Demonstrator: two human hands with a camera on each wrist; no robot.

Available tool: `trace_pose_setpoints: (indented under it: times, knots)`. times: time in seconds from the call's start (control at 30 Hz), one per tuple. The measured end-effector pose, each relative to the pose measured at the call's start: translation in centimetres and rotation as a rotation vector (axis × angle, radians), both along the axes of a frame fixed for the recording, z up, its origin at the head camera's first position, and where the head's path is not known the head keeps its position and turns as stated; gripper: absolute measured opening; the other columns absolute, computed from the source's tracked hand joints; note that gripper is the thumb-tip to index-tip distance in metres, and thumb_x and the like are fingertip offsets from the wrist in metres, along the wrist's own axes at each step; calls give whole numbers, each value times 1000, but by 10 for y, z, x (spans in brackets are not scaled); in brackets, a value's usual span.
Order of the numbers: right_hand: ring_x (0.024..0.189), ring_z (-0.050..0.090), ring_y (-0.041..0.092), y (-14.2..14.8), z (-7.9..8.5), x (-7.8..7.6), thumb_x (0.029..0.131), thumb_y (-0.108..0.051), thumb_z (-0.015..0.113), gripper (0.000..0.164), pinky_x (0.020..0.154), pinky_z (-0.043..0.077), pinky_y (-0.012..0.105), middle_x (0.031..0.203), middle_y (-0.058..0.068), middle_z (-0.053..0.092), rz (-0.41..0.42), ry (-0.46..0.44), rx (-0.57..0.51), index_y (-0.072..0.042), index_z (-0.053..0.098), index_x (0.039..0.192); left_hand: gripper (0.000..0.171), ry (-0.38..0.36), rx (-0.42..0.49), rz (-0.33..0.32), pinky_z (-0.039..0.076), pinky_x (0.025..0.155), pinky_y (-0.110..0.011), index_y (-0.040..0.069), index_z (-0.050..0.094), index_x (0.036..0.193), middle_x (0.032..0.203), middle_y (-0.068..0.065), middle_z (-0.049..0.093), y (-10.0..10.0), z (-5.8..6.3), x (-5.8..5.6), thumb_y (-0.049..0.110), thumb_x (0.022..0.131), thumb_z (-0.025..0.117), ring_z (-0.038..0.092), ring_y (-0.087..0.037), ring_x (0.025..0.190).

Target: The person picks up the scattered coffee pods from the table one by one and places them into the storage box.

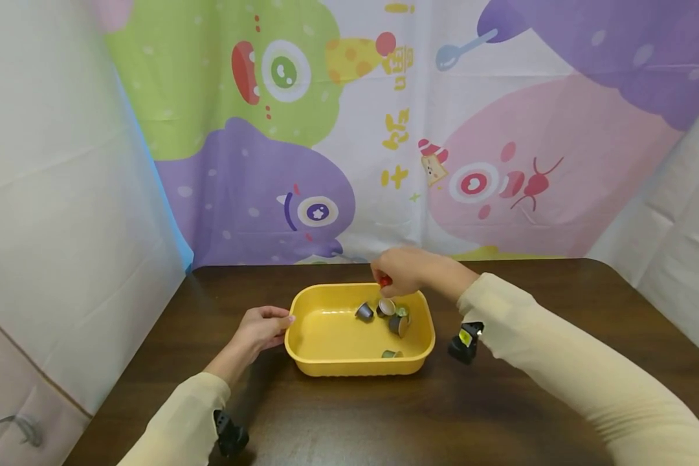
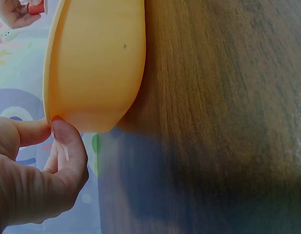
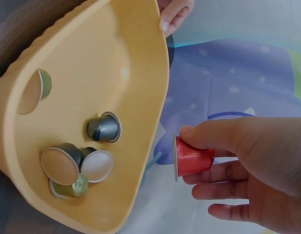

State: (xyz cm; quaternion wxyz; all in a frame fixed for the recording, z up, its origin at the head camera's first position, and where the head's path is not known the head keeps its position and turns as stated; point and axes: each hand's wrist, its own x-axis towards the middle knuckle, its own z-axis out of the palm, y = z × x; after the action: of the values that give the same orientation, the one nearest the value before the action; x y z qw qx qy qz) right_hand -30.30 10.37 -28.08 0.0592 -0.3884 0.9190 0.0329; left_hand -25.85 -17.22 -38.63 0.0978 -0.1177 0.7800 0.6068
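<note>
A yellow plastic bin (image 1: 332, 367) stands on the table, with several coffee capsules in it. My left hand (image 1: 261, 330) pinches its left rim between thumb and fingers, as the left wrist view (image 2: 48, 170) also shows. Over the bin's far right corner, my right hand (image 1: 404, 272) holds a red coffee capsule (image 3: 193, 156) between thumb and fingers. Inside the bin, a dark grey capsule (image 3: 102, 127) lies apart from a cluster of two dark capsules with pale lids and a green capsule (image 3: 74, 187). Another green capsule (image 1: 392, 354) lies by the near wall.
The dark wooden table (image 1: 349, 421) extends around the bin. Behind it hangs a cartoon-printed curtain (image 1: 384, 213), and pale fabric walls (image 1: 64, 162) stand at both sides. Each sleeve carries a small black wrist camera (image 1: 465, 343).
</note>
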Motion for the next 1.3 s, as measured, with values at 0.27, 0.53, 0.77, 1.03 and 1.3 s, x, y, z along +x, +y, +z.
trace_pose_setpoints:
  times: [0.27, 0.53, 0.77, 1.03, 1.3]
  knots:
    - [68, 52, 12, -6, 3, 0, 86, -21, 69, 12, 64, 45, 23, 78, 0, 62, 4, 0, 12, -11, 64, 90, 27, -3, 11, 0, 58, 70, -25, -9, 56, 114, 89, -7, 57, 0, 1, 1, 7, 92, 61, 58, -14, 78]
    - [76, 57, 15, -2, 1, 2, 86, -23, 69, 22, 71, 49, 30, 88, 6, 66, 32, 34, 35, -9, 65, 103, 27, -7, 7, 3, 57, 69, -24, -9, 56, 114, 89, -6, 57, 0, 1, 1, 7, 92, 61, 59, -15, 79]
    - [79, 57, 16, 6, -7, 6, 85, -21, 69, 20, 71, 49, 29, 91, 6, 66, 49, 57, -13, -10, 65, 101, 28, -4, 1, 2, 57, 70, -25, -9, 57, 114, 89, -7, 57, 0, 1, 2, 7, 92, 61, 59, -15, 78]
    - [82, 57, 18, 18, -27, 19, 87, -23, 69, 19, 75, 50, 33, 93, 6, 64, 64, 108, -162, -10, 64, 100, 28, -8, -1, 2, 59, 74, -30, -9, 57, 113, 90, -8, 57, 0, 2, 1, 8, 92, 62, 59, -15, 79]
    - [82, 57, 16, 25, -52, 31, 90, -28, 66, 18, 76, 51, 32, 93, 3, 64, 59, 281, -279, -13, 65, 100, 27, -13, -18, 8, 59, 76, -30, -7, 57, 113, 95, -9, 59, 0, 1, 0, 10, 92, 63, 61, -18, 85]
